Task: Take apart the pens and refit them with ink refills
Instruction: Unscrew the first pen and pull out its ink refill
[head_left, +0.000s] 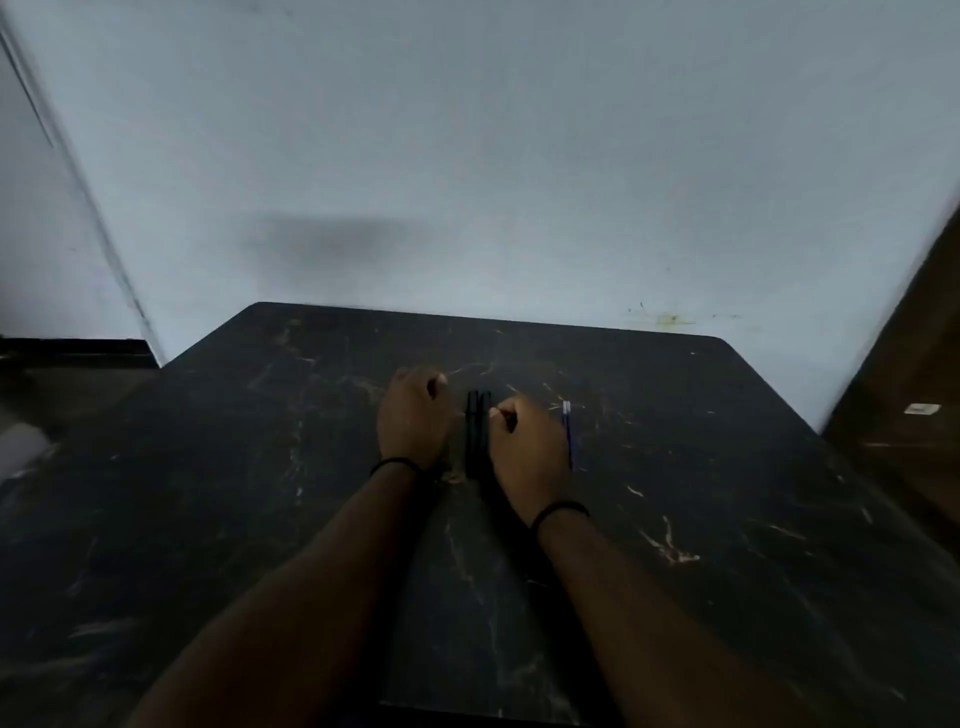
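Your two black pens (478, 434) lie side by side, touching, near the middle of the dark tabletop (727, 519), running toward its far edge. Your left hand (414, 415) rests just beside them, fingers curled into a loose fist, seemingly holding nothing. Your right hand (527, 447) is curled too, its fingertips at the pens; whether it grips them, you cannot tell. A thin blue refill (568, 434) lies just past that hand. The pens look light, stiff and smooth, likely slippery: pinch each barrel near its ends to twist apart. Handle the refill gently.
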